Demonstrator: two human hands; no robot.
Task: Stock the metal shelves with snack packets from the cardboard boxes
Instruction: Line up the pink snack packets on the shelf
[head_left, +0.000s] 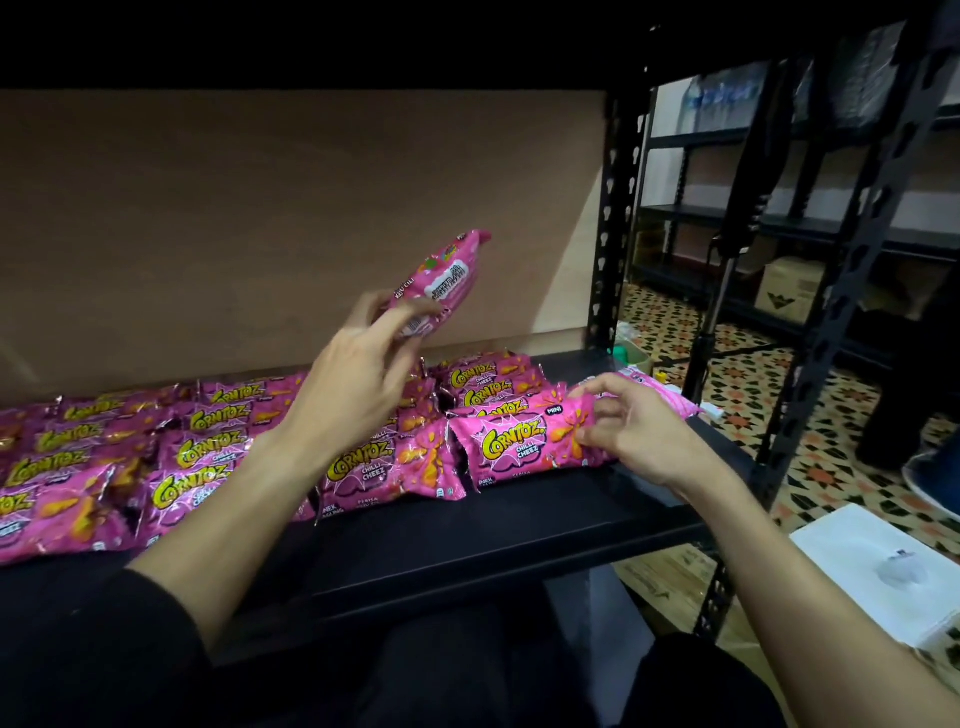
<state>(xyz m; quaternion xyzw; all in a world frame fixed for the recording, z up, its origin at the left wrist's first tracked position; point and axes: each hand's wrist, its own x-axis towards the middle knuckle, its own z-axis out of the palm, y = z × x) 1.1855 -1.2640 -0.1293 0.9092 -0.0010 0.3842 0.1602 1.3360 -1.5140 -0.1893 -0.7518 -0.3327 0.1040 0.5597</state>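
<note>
Several pink Corntoz snack packets (208, 457) lie in rows on the black metal shelf (519, 525). My left hand (358, 379) holds one pink packet (441, 275) raised above the rows, its back side facing me. My right hand (634, 431) pinches the right edge of the rightmost front packet (514, 447), which lies flat on the shelf. Another pink packet (660, 392) shows behind my right hand, and I cannot tell whether the hand holds it too.
A brown board (291, 208) backs the shelf. The black perforated upright (615, 218) stands at the shelf's right end. Beyond it are more black shelves (779, 218), a cardboard box (789, 288) and patterned floor tiles. A white box (883, 566) sits low right.
</note>
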